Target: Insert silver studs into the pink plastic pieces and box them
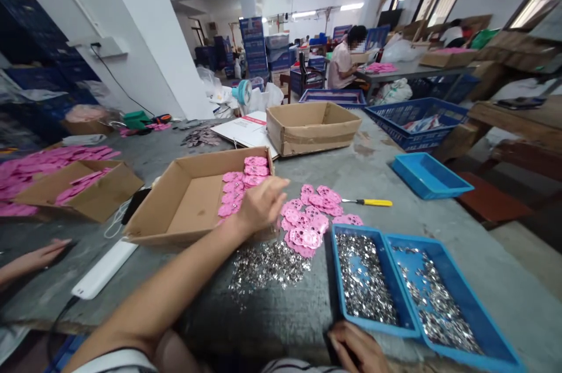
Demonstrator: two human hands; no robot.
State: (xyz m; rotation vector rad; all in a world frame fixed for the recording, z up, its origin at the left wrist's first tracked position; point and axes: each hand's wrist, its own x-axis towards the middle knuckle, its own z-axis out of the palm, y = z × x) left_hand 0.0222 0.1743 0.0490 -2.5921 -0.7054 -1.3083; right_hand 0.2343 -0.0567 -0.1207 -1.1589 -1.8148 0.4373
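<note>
My left hand (pixel 262 204) is over the right end of an open cardboard box (pixel 191 203), its fingers curled in and pressed together. Whatever they may hold is hidden. Overlapping pink skull-like plastic pieces (pixel 232 192) stand in rows inside that box, beside the hand. To its right lies a loose heap of similar pink pieces (pixel 305 226). Small shiny metal parts (pixel 274 264) are spread on the table below it. My right hand (pixel 357 348) rests at the table's front edge, closed, close to a blue tray (pixel 410 326) of metal parts; its fingertips are hidden.
A second blue tray (pixel 496 326) adjoins the first. A yellow-handled tool (pixel 376 202) lies behind them, near an empty-looking blue tray (pixel 432 177). Another cardboard box (pixel 314 130) stands farther back. At left are a white power strip (pixel 103 270) and another person's hand (pixel 48 253).
</note>
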